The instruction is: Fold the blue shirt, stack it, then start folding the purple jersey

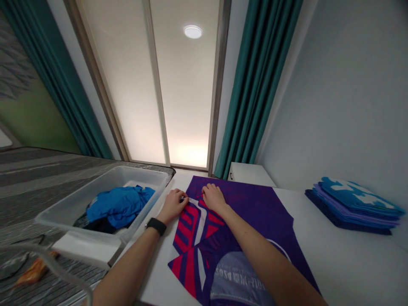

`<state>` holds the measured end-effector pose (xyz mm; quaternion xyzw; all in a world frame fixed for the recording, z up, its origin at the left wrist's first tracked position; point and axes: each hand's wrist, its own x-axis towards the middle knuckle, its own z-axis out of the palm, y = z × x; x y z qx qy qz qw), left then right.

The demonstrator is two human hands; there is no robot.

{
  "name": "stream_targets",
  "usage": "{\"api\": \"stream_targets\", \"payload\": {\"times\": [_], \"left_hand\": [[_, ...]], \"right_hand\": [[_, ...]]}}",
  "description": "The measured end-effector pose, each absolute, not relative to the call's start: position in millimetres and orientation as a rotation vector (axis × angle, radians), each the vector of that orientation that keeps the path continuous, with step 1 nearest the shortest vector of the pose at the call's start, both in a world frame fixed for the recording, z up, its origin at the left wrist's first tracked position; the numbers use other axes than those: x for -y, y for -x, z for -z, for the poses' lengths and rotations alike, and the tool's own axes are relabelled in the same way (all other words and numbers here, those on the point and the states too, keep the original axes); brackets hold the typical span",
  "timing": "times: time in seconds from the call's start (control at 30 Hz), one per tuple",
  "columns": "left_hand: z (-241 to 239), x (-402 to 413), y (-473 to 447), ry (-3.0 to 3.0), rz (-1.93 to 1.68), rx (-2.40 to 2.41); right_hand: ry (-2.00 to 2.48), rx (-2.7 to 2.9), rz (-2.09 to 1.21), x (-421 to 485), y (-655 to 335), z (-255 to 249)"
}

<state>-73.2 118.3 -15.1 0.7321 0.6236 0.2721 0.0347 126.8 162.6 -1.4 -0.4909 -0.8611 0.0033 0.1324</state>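
Note:
A purple shirt (255,208) with red and white patterned panels lies flat on the white table (334,259). My left hand (174,204) has its fingers curled, pinching the folded patterned edge of the shirt near its far end. My right hand (213,197) rests right beside it, fingers bent and pressing down on the same fold. A black watch (156,225) is on my left wrist. Both forearms reach forward across the shirt.
A clear plastic bin (79,208) holding crumpled blue clothes (119,206) stands left of the shirt. A stack of folded blue and purple garments (353,206) sits at the right by the wall. Teal curtains (255,93) and a small white cabinet (248,173) lie beyond.

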Motion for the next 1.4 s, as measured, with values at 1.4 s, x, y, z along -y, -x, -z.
{"api": "stream_targets", "payload": {"times": [1.4], "left_hand": [[18.0,-119.0,71.7,-2.22,-0.67,-2.02]], "right_hand": [[1.706,2.473,-0.115,-152.8,-127.3,-12.1]]}}
